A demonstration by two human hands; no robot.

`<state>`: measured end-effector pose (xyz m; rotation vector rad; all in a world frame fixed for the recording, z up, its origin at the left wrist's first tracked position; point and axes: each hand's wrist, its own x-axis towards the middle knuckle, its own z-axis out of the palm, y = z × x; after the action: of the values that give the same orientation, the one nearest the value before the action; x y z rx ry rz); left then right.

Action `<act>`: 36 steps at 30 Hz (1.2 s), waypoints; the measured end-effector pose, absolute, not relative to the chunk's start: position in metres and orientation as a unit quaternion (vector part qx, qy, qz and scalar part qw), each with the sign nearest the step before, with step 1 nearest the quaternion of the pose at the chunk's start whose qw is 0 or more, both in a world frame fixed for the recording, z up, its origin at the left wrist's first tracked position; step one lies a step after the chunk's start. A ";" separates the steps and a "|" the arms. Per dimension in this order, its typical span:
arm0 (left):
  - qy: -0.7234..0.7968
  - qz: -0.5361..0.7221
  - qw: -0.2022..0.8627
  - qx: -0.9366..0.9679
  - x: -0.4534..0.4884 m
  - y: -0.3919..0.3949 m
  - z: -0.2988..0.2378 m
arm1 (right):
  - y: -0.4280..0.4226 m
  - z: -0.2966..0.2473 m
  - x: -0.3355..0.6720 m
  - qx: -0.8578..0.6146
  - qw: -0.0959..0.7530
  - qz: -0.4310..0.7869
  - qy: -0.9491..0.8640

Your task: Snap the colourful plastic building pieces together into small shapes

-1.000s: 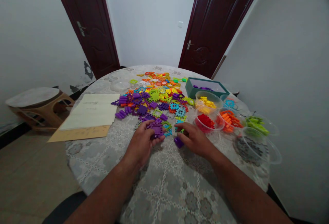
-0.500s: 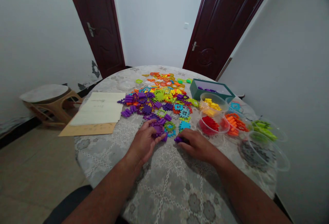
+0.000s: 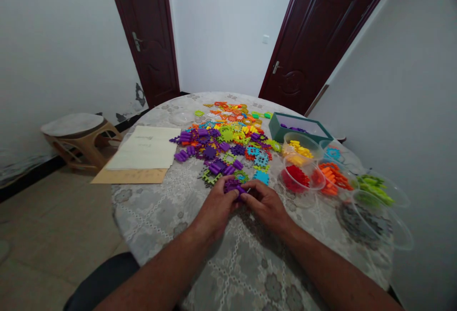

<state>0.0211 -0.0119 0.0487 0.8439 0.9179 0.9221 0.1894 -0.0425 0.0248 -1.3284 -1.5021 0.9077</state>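
Observation:
My left hand and my right hand meet at the near middle of the round table, just in front of a pile of coloured plastic building pieces. The left hand's fingers are closed on a flat purple piece. The right hand pinches a small purple piece against it. The two hands touch at the fingertips. A green square frame piece and a blue piece lie just beyond the hands.
Clear tubs at the right hold sorted pieces: yellow, red, orange, green. A teal box stands behind them. Papers lie at the left. A wooden stool stands off the table's left.
Both hands have drawn together toward me, bringing the two purple pieces into contact. The camera has tilted, so the whole scene has shifted right and down.

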 end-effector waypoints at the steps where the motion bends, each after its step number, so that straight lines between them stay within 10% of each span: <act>1: 0.413 0.419 0.718 0.372 0.021 -0.012 0.052 | -0.042 0.026 0.190 -0.532 0.454 0.344 -0.627; 19: 0.352 0.562 0.709 0.241 -0.015 0.029 0.075 | -0.034 0.011 0.177 -0.524 0.345 0.153 -0.763; 27: 0.427 0.496 0.649 0.387 0.009 0.017 0.057 | -0.031 0.023 0.177 -0.477 0.571 0.555 -0.372; 36: 0.381 0.453 0.295 0.750 0.022 -0.003 0.032 | -0.033 0.030 0.174 -0.349 0.571 0.723 -0.171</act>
<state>0.0216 -0.0034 0.0320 1.9973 1.0149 1.2046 0.1736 -0.0328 0.0301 -0.8198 -0.4005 1.6974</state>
